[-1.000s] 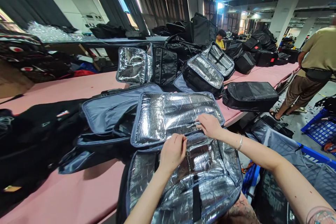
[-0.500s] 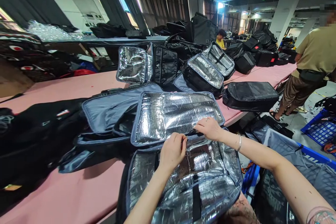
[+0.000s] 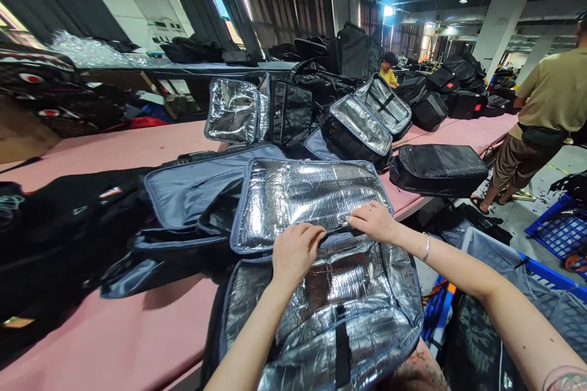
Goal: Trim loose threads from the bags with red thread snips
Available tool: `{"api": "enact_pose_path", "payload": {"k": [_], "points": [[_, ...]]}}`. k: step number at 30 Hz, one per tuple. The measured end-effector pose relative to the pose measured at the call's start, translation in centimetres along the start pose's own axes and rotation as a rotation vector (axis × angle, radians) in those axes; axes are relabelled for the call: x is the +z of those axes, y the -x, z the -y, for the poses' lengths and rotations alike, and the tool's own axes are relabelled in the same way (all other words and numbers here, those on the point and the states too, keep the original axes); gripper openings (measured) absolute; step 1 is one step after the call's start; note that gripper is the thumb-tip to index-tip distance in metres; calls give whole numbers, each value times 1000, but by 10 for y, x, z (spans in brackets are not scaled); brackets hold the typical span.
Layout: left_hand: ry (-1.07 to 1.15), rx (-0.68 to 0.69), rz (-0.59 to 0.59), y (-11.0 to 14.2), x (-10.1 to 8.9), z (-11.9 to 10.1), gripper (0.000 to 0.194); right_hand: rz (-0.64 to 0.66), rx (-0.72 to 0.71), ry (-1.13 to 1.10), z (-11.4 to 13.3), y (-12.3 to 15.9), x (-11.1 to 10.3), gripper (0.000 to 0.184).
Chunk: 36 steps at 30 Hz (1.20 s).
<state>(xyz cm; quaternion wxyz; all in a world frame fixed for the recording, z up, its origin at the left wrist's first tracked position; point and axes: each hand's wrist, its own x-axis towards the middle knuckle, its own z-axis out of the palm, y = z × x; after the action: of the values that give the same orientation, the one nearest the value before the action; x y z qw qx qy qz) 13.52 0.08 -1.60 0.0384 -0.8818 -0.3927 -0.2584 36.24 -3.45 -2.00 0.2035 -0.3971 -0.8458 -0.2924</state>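
Note:
An open insulated bag [image 3: 353,284] with silver foil lining and grey-blue edging lies right in front of me. Its foil-lined lid [image 3: 287,195] is folded back away from me. My left hand [image 3: 293,253] is closed, thumb and fingers pinching the edging where lid and body meet. Further right along the same seam, my right hand [image 3: 373,221] is also closed in a pinch, with a ring and a bracelet on that arm. What lies between the fingertips is mostly hidden. A black strap [image 3: 342,345] runs down the inside of the bag.
Beside it on the left lies another open bag with grey-blue lining [image 3: 192,195]. More foil-lined bags [image 3: 362,122] and a closed black bag [image 3: 440,168] stand farther back on the pink table [image 3: 178,330]. Lined blue crates [image 3: 527,299] stand at right; a person [image 3: 550,91] stands beyond.
Both hands remain at the seam. My left hand has shifted slightly up and left, its fingers now flatter over the edging; my right hand has moved slightly right.

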Motion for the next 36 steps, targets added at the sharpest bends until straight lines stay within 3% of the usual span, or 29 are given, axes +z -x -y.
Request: {"api": "enact_pose_path", "payload": {"k": [8, 12, 17, 27, 32, 36], "points": [[-95, -117, 166, -15, 0, -2, 30, 109, -117, 33, -5, -9, -9, 18], [-101, -118, 202, -15, -2, -2, 31, 180, -67, -72, -13, -13, -6, 14], [-97, -105, 198, -13, -3, -1, 31, 239, -37, -248, -18, -24, 2, 11], [-75, -36, 99, -9, 4, 6, 29, 223, -18, -299, -12, -34, 5, 8], [-35, 3, 29, -5, 2, 9, 26, 134, 196, -512, -13, -18, 1, 10], [7, 21, -61, -1, 4, 7, 24, 239, 440, -566, -6, -1, 2, 28]]}}
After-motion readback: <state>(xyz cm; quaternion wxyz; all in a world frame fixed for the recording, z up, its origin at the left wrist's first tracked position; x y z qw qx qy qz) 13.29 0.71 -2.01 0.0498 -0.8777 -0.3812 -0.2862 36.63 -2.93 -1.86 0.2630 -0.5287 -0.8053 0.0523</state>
